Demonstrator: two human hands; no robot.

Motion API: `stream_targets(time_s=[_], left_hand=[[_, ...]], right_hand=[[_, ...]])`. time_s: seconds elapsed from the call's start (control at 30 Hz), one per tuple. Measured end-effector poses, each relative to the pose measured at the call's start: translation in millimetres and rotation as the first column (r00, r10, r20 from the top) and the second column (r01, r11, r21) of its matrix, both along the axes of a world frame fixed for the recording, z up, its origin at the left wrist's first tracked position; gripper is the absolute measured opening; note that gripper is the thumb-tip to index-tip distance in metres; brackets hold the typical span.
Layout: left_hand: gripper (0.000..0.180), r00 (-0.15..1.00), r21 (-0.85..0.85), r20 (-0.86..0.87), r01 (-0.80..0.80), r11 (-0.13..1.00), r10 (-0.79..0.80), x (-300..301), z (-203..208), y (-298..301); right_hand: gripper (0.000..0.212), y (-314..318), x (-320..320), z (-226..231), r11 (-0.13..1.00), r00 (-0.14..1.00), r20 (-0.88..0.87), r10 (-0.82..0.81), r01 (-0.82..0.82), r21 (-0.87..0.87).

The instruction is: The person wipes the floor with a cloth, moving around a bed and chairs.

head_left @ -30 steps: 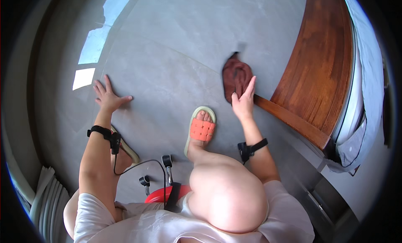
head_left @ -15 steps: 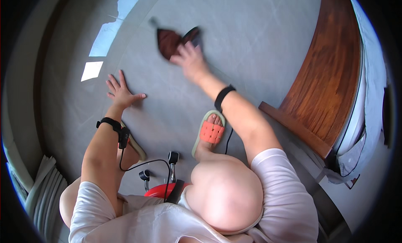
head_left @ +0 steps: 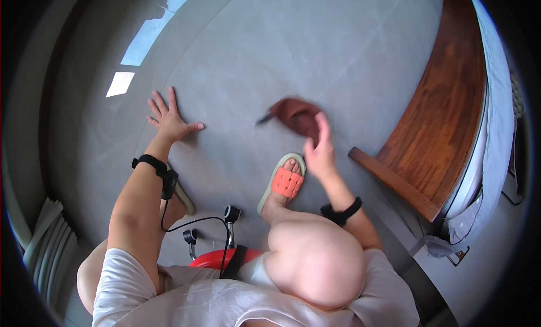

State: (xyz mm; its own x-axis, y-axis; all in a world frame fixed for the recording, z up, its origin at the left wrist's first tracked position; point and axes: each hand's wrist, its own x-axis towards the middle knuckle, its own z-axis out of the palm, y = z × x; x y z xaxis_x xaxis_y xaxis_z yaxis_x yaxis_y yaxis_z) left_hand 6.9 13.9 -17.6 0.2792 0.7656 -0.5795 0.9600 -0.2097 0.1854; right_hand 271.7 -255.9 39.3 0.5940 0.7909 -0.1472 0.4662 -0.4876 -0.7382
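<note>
My right hand presses a crumpled reddish-brown cloth against the grey floor, fingers curled over its near edge. My left hand lies flat on the floor to the left, fingers spread, holding nothing. Both wrists wear black bands, and a black cable runs from the left one. My right foot in an orange and pale green sandal sits just below the cloth.
A dark wooden bed frame with a pale grey sheet curves along the right. A red stool with black knobs is under me. Bright window reflections lie on the floor at upper left.
My right hand has swept the cloth from the bed frame out to the upper left and now back toward my foot. The left hand stayed planted on the floor.
</note>
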Motion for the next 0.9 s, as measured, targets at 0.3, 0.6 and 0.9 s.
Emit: stream_targets(time_s=[0.3,0.6,0.9], left_hand=[[0.141,1.0,-0.001,-0.019,0.017,1.0,-0.017,13.2,-0.6,-1.4],[0.142,1.0,0.024,0.001,0.02,1.0,-0.02,-4.4,-6.1,-2.0],[0.138,1.0,-0.034,0.014,-0.014,0.999,0.014,10.9,4.9,-3.5]], right_hand=[[0.059,178.8,24.2,-58.7,0.914,0.763,0.507,0.4,-0.293,-0.281],[0.052,101.6,-50.8,-51.1,0.732,0.656,0.336,0.676,-0.651,-0.203],[0.089,-66.1,65.7,48.2,0.891,0.897,0.392,0.205,-0.005,-0.454]])
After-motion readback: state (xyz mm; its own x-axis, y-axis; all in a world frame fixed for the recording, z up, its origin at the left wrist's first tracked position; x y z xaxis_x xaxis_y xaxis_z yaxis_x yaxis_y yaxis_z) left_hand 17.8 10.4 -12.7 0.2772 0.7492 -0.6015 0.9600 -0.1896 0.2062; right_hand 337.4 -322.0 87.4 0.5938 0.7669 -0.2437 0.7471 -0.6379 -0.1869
